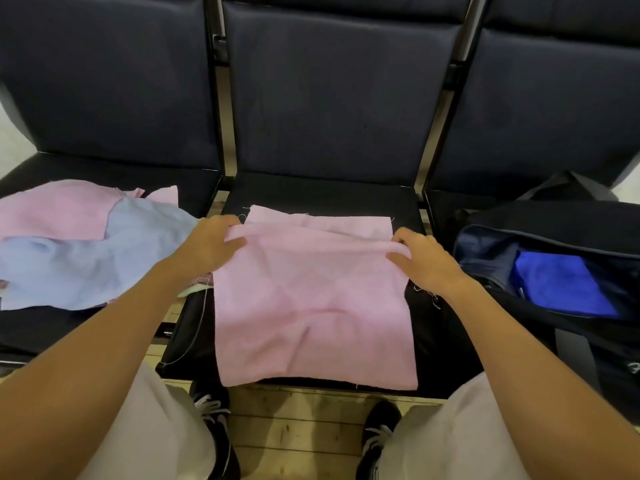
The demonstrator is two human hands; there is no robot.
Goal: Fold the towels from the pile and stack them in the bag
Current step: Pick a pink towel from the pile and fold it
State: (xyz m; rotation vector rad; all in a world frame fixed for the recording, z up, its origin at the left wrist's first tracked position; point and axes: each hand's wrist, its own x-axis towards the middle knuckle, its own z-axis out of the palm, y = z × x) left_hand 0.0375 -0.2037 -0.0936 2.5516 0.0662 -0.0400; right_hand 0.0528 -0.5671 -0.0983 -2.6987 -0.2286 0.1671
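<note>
Both hands, left hand (207, 245) and right hand (424, 259), pinch the pink towel (311, 299) stretched between them on the seat, apparently mid-fold, so next that held edge probably needs laying square before the bag (554, 216) beyond the right hand.

- Dim, flat indoor light, looks overhead; no single source visible.
- Dark seat backs (332, 98) soak it up; weak sheen on the upper padding, detail mostly lost in the black.
- Pink towel (311, 299) is the brightest area, evenly lit, not blown out; creases show as soft shading.
- Shadows soft: faint ones under the left hand (207, 244) and right hand (426, 261), deeper inside the bag (554, 271) on the right.
- Wide-angle bend: seat frames bow outward toward left and right edges; near forearms look stretched.
- Overall soft, slightly smeared; no strong motion blur.
- Far corners show pale floor, near clipping.
</note>
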